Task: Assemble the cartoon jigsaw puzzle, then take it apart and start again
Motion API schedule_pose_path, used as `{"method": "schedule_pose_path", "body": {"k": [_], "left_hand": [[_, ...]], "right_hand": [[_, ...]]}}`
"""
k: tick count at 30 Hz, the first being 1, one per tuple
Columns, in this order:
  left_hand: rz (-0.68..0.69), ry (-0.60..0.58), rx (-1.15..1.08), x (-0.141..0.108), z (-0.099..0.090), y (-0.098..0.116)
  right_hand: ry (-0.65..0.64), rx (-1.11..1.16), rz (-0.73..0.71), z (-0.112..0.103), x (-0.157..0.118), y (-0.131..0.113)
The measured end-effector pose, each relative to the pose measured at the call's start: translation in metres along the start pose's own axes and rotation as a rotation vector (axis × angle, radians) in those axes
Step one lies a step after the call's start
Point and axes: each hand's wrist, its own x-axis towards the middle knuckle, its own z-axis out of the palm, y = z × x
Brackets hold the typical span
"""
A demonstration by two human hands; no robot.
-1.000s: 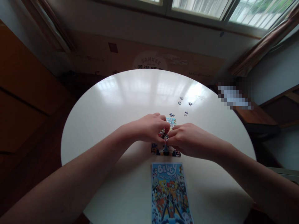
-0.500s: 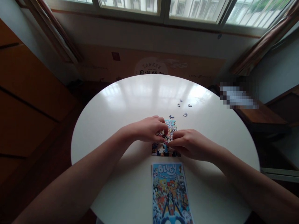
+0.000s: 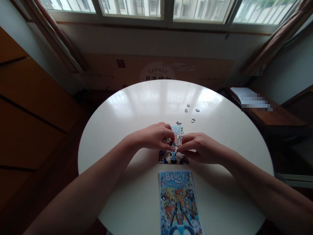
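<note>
A small, partly assembled jigsaw puzzle (image 3: 173,156) lies on the white table, with pale gaps in its lower half. My left hand (image 3: 160,135) is over its left side, fingers curled but apart from the thumb, touching the puzzle. From the right, my right hand (image 3: 195,147) reaches in with index finger and thumb drawn close together at the puzzle's middle; whatever is between the tips is too small to make out. Nearer me lies a Bluey picture sheet (image 3: 179,199). Several loose puzzle pieces, among them one piece (image 3: 193,120), are scattered beyond the puzzle.
The round white table (image 3: 110,117) has a glossy top reflecting the window (image 3: 132,8). To the right stands a wooden desk (image 3: 281,114) with a pale, blurred item on it. An orange-brown cabinet (image 3: 36,120) is at the left, and curtains hang on both sides.
My right hand has shifted slightly up and away from the puzzle, its index finger lifting a little. My left hand stays almost in place. The view has tilted slightly.
</note>
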Motion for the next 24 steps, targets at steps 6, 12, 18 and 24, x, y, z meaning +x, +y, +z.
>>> {"method": "schedule_pose_path", "body": {"k": [6, 12, 18, 24], "left_hand": [[-0.017, 0.018, 0.025, 0.0010, 0.0028, 0.0003], [-0.048, 0.003, 0.031, 0.0023, 0.0018, 0.0035], [-0.035, -0.001, 0.040, 0.0020, 0.0015, 0.0026], [0.011, -0.001, 0.001, -0.0004, -0.0010, 0.0001]], "right_hand": [[-0.045, -0.023, 0.017, 0.0047, 0.0009, 0.0003], [-0.051, -0.092, 0.010, 0.0033, 0.0042, -0.0050], [-0.030, -0.105, 0.021, 0.0028, 0.0051, -0.0084], [-0.017, -0.009, 0.036, 0.0057, 0.0033, -0.0041]]}}
